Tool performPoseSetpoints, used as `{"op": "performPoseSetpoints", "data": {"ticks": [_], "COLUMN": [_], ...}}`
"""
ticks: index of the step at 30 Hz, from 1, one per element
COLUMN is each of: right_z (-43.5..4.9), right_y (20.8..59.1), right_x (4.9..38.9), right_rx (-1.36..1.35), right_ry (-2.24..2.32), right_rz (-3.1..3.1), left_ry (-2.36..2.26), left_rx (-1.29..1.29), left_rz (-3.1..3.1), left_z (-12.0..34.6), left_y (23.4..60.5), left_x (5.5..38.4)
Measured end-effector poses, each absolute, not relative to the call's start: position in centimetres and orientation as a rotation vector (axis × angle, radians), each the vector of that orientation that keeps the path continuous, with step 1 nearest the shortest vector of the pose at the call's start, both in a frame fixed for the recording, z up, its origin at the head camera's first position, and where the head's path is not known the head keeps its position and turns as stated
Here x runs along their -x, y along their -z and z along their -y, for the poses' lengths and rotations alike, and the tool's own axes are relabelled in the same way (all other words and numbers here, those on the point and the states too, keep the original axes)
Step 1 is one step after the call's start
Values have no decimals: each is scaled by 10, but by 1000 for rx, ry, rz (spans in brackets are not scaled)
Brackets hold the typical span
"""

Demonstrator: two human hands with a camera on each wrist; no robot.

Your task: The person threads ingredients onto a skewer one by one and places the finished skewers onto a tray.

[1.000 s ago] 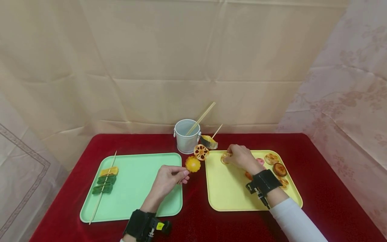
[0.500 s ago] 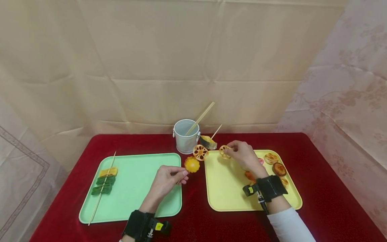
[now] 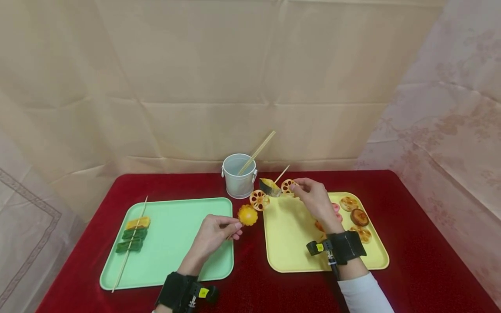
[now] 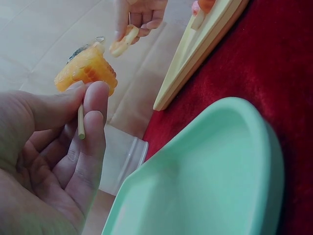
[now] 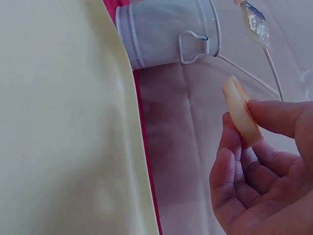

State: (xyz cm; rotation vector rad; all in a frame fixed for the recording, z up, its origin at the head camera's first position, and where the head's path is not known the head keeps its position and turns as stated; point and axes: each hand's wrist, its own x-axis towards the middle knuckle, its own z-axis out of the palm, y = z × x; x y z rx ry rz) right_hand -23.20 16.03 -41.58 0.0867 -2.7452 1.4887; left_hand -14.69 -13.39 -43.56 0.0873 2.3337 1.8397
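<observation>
Pinched at its lower end by my left hand [image 3: 215, 232], a bamboo skewer [image 4: 81, 122] points up and to the right. On it sit a round corn piece [image 3: 248, 215], a lotus root slice [image 3: 259, 200] and a yellow wedge with dark rind [image 3: 268, 188], likely pumpkin. The skewer's bare tip [image 3: 283, 172] sticks out past the wedge. Between thumb and fingers, my right hand [image 3: 316, 202] holds a second lotus root slice [image 5: 240, 113], close to the right of that tip. In the right wrist view a gap separates slice and tip.
A green tray [image 3: 178, 230] on the left bears a filled skewer [image 3: 133, 234]. The yellow tray [image 3: 289, 245] on the right carries several food pieces, including a brown round one [image 3: 359, 217]. Behind stands a white bucket [image 3: 238, 184] with skewers [image 3: 262, 148] in it.
My right hand has lifted the lotus root slice from the yellow tray and moved it up and left to beside the skewer tip. My left hand holds nearly still, the skewer tilting slightly.
</observation>
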Motion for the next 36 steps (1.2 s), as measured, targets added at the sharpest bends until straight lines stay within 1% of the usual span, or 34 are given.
{"op": "performPoseSetpoints", "data": {"ticks": [8, 21, 27, 36], "right_z": [-164, -167, -170, -169], "right_y": [416, 415, 413, 415], "right_x": [232, 235, 237, 238], "right_rx": [-26, 153, 157, 151], "right_ry": [-1602, -1827, -1911, -1998], "right_rz": [2703, 2600, 2529, 2412], "left_ry": [-1818, -1750, -1707, -1701], "left_rx": [-136, -255, -278, -300], "left_rz": [-2288, -2217, -2196, -2178], "left_z": [141, 166, 175, 175], "left_y": [437, 431, 430, 430], "left_x": [149, 150, 152, 151]}}
